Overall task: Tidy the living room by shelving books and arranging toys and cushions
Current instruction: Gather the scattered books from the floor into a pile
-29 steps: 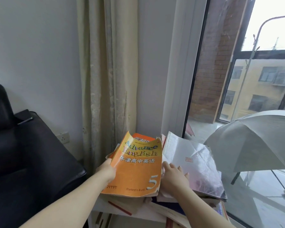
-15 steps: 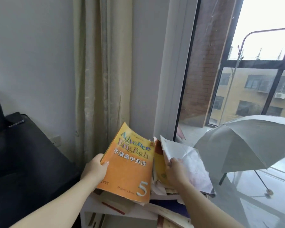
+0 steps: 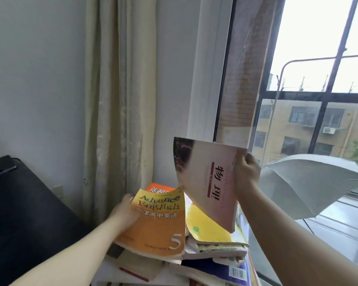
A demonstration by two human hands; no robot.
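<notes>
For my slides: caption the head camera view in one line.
Right hand holds up a pink book; left hand grips an orange English textbook.

Home living room corner, cream curtain (image 3: 120,100), black sofa (image 3: 19,213), schoolbook pile (image 3: 194,244) by balcony window (image 3: 298,100)

Lower centre, I log a loose book pile (image 3: 207,269).
- Item one: orange English textbook (image 3: 157,226), topmost at the pile's left, its left edge gripped by the left hand (image 3: 125,211).
- Item two: pink book (image 3: 207,182), raised and tilted at centre right, gripped at its upper right corner by the right hand (image 3: 246,172).
- Item three: yellow book (image 3: 207,226), beneath the pink one.
- Behind: cream curtain (image 3: 116,100), upper centre; grey umbrella (image 3: 310,182), right edge.
</notes>
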